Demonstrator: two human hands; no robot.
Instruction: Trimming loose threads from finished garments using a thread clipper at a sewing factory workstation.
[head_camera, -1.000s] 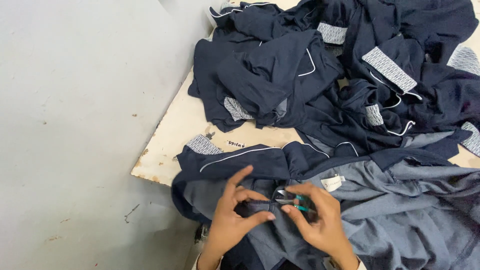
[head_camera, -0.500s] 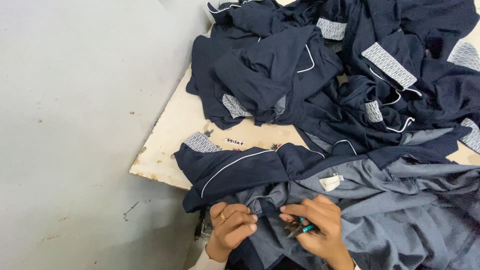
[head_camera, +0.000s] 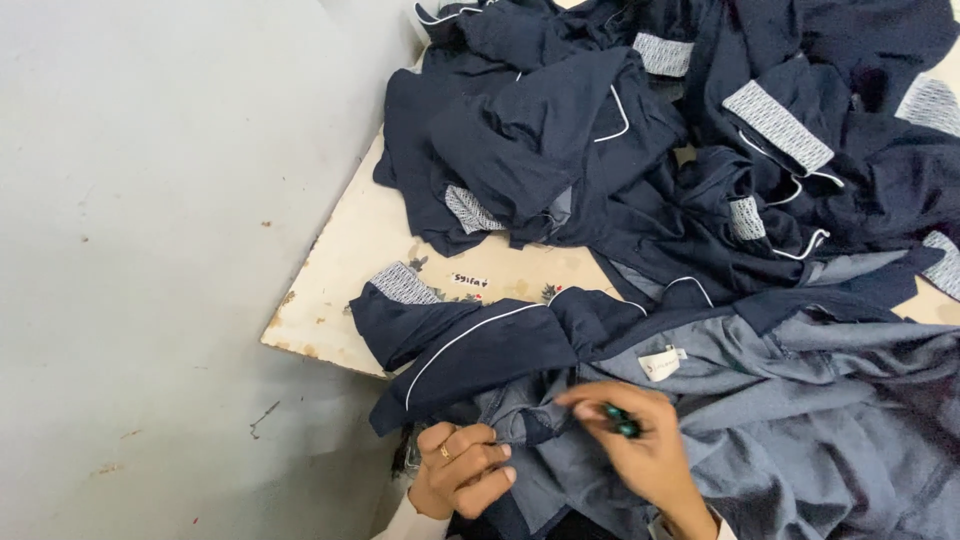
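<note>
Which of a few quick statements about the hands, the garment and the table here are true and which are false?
1. The right hand holds a small tool with green handles. True.
2. The left hand wears a ring. True.
3. The garment at the hands is bright red. False: it is navy with white piping.
4. The table is bare. False: a pile of navy garments covers much of it.
5. A small white label shows on the grey lining. True.
</note>
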